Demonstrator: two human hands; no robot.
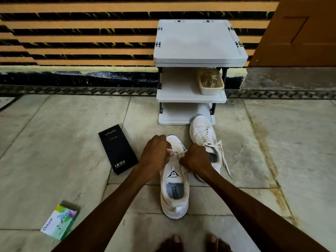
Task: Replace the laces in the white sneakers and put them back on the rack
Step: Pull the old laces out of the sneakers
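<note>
both fists clamped the lace [179,153]: left hand [154,155] and right hand [195,159] pulled it over the near white sneaker [175,193].

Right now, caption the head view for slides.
Left hand and right hand grip the lace on the near sneaker before the rack.

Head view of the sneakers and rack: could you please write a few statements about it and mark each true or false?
1. The left hand and the right hand both grip the lace over the near sneaker. True.
2. The far sneaker sits on the middle shelf of the rack. False: it stands on the floor at the rack's foot.
3. A beige tub sits on the middle shelf. True.
4. The black box lies right of the sneakers. False: it lies to their left.
</note>
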